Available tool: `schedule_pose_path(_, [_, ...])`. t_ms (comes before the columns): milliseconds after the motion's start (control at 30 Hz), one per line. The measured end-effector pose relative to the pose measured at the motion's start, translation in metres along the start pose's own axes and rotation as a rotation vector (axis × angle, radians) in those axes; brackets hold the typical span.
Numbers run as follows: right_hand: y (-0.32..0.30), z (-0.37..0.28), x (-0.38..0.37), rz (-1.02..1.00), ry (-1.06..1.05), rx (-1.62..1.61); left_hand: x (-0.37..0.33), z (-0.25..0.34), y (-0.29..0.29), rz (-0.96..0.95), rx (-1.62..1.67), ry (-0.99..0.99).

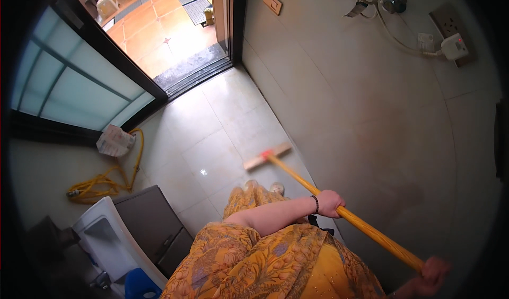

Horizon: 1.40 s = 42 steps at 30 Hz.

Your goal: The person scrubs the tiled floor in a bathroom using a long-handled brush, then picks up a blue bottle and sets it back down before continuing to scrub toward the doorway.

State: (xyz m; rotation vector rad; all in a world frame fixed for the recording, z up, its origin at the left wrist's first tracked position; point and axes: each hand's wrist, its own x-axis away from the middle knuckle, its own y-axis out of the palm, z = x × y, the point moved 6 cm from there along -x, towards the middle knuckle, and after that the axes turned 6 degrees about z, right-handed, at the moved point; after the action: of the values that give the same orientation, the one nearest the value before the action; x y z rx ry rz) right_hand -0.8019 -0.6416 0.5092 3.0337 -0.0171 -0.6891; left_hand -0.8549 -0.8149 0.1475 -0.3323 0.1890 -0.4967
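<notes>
A push broom with a long yellow wood-like handle slants across the view from the floor to the lower right. Its flat pale bar head, red at the joint, rests on the tiles close to the right wall; the underside is hidden. My left hand, with a dark bracelet at the wrist, reaches across my body and wraps round the middle of the handle. Near the handle's upper end my right hand is closed round it, slightly blurred. My feet stand just behind the broom head.
Pale tiled floor leads to an open doorway with a dark sill. A frosted-glass door stands at the left. Below it lie a yellow hose and a white bag. A sink with a grey cabinet is nearer. A plugged-in cord hangs on the right wall.
</notes>
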Motion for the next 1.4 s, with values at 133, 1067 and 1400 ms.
schedule_pose_path(133, [0.027,0.007,-0.003,-0.101,-0.071,-0.097,0.018,-0.017,-0.022,0.082,-0.072,-0.090])
schedule_pose_path(1067, [0.160,0.068,-0.003,-0.730,0.073,-0.425,0.162,-0.081,-0.105,0.422,-0.318,-0.246])
schedule_pose_path(1400, [0.206,0.072,0.013,-0.684,0.103,-0.600,0.216,-0.089,-0.124,0.784,-0.238,-0.325])
